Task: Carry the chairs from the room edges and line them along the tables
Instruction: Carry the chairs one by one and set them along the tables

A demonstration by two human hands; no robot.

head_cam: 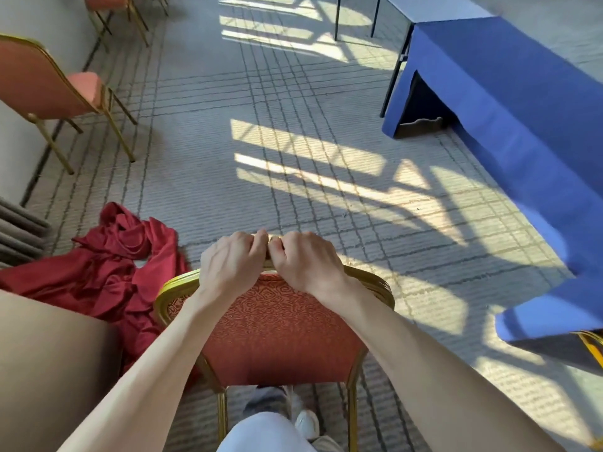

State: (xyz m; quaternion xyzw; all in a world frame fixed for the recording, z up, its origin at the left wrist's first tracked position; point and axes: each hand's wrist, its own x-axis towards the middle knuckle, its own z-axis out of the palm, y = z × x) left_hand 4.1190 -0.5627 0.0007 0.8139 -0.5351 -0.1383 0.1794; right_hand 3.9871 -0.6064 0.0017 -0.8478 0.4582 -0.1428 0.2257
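Two sets of fingers [257, 238] curl over the gilt top rail [365, 276] of a red-patterned upholstered chair [280, 331].
Left hand [230, 264] and right hand [308, 264] grip side by side, mid-room; the carry step, I judge; next swing it right toward the blue-draped table [509, 102]. Fingertips, seat and feet are hidden.

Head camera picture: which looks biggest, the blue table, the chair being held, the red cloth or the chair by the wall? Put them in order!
1. blue table
2. held chair, though being nearest the camera enlarges it
3. red cloth, not far behind
4. chair by the wall, farther away
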